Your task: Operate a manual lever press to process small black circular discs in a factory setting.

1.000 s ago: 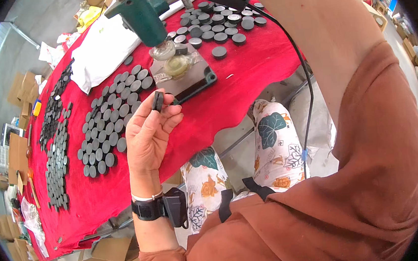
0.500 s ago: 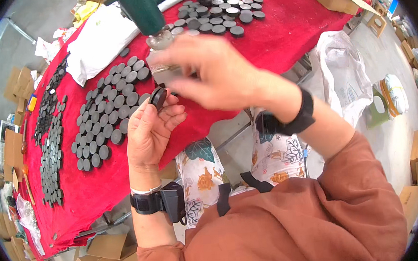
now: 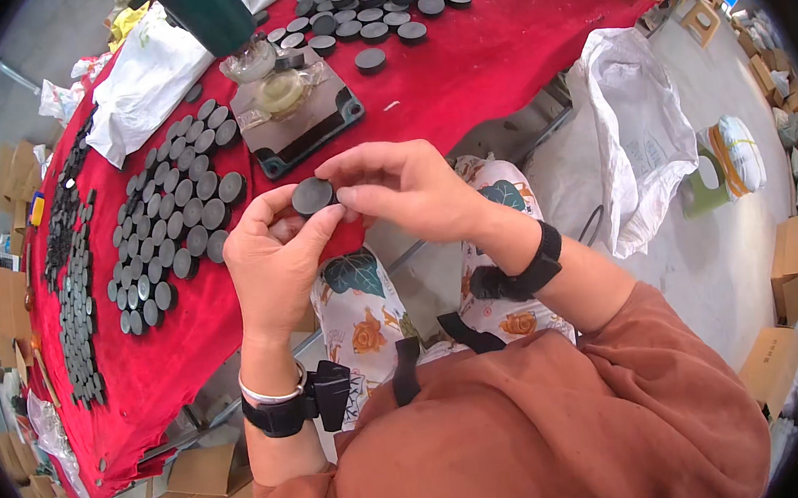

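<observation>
Both hands hold one round black cap [image 3: 313, 196] just in front of the table edge, its flat face turned up. My left hand [image 3: 271, 251] pinches it from the left between thumb and fingers. From the right, the thumb and fingertips of my right hand [image 3: 408, 189] grip its rim. Right behind the cap stands a green hand press [image 3: 208, 24] with a dark base plate [image 3: 304, 136]. A clear round piece with tape around it [image 3: 279, 94] sits on that plate, under the press head.
Many similar black caps [image 3: 187, 193] cover the red cloth [image 3: 443, 103] left of the press, with more caps [image 3: 369, 14] behind it. Small dark parts [image 3: 77, 306] lie at the far left. A white sack [image 3: 640, 133] stands on the right; cardboard boxes [image 3: 193, 495] sit below the table.
My right hand has come down from beside the press onto the cap, which has turned from edge-on to face up. The press plate is now uncovered, and the whole view has shifted slightly.
</observation>
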The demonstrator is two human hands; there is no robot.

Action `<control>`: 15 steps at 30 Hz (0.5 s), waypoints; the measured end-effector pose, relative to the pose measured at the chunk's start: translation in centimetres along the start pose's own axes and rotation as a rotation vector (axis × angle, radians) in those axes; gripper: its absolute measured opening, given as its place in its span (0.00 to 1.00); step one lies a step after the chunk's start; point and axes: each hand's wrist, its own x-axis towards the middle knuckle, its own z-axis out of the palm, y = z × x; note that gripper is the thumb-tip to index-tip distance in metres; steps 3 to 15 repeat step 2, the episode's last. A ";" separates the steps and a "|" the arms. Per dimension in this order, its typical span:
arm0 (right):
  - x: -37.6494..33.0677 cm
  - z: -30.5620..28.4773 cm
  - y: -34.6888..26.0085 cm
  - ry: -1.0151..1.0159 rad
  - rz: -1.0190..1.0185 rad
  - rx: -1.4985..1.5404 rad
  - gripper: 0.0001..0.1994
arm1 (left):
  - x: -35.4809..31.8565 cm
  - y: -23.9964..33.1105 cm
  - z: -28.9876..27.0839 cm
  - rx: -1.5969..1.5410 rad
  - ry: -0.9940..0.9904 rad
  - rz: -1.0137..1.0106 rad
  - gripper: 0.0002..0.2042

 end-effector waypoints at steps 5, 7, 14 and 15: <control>-0.5 -0.3 0.4 -0.001 0.226 0.261 0.15 | -0.6 0.1 0.6 0.190 0.008 0.131 0.14; -0.5 -0.3 0.4 -0.001 0.226 0.261 0.15 | -0.6 0.1 0.6 0.190 0.008 0.131 0.14; -0.5 -0.3 0.4 -0.001 0.226 0.261 0.15 | -0.6 0.1 0.6 0.190 0.008 0.131 0.14; -0.5 -0.3 0.4 -0.001 0.226 0.261 0.15 | -0.6 0.1 0.6 0.190 0.008 0.131 0.14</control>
